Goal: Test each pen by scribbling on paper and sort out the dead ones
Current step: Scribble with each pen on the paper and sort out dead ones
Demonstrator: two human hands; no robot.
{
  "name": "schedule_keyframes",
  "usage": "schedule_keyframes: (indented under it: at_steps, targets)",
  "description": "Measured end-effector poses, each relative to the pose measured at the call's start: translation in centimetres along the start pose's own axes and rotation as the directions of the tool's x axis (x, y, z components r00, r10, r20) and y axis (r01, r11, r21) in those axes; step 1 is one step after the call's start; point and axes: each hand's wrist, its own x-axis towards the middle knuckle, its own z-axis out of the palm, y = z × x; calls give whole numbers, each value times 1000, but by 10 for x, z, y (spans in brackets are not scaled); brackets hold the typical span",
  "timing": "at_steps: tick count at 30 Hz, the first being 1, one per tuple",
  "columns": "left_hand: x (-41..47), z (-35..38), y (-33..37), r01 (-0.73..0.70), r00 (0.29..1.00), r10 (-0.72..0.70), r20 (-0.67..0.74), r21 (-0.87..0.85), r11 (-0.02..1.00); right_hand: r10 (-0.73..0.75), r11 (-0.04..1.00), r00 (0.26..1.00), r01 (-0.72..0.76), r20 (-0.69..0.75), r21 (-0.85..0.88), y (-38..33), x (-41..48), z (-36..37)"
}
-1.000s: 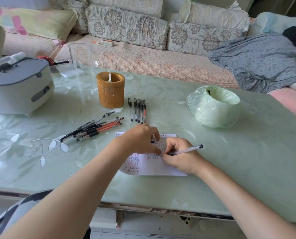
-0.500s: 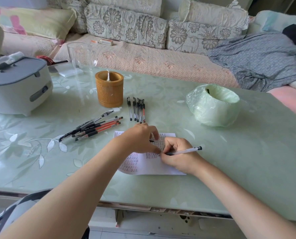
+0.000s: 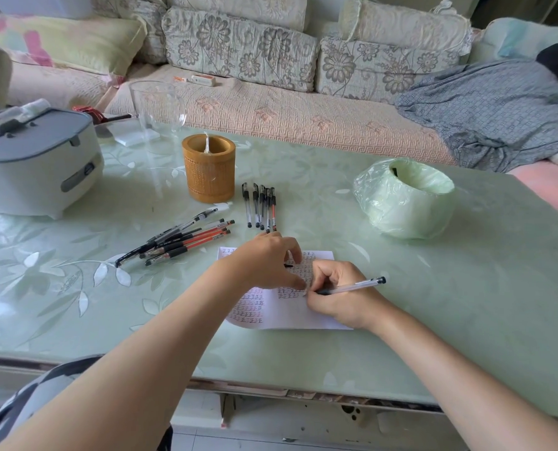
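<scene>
The fingers of our right hand (image 3: 339,296) pinch the clear pen (image 3: 355,288), its tip on the paper (image 3: 290,315) on the bench (image 3: 466,288). Our left hand (image 3: 264,262) presses bent fingers on it; whether they hold anything we cannot tell. If the paper slides, a faint scribble could mislead us, and the loose pens (image 3: 186,239) and neat row (image 3: 261,206) could mix.

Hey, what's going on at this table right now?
A person is testing pens. The right hand grips a clear pen, tip on the paper, which already carries rows of marks. The left hand rests on it and seems to pinch a black cap. A loose pile of pens lies left; a neat row sits beside the bamboo holder.
</scene>
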Motion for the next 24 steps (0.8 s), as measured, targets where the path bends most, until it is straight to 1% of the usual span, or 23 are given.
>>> schedule_keyframes:
  at_steps: [3,6,15,21,24]
  targets:
    - [0,0,0,0,1000,0,0,-5,1000,3,1000,1000,-3,-14,11,-2,0,0]
    - [0,-1,1,1,1000,-1,-5,6,1000,6,1000,1000,-6,-28,-13,-4,0,1]
    - [-1,-2,2,0,1000,0,6,7,1000,-3,1000,1000,3,14,18,-5,-1,0]
    - [-2,-1,2,-6,1000,6,0,12,1000,3,1000,1000,-3,24,19,-7,-1,-1]
    - [-3,-1,1,-14,1000,15,-4,8,1000,22,999,1000,-22,8,38,-7,-1,-1]
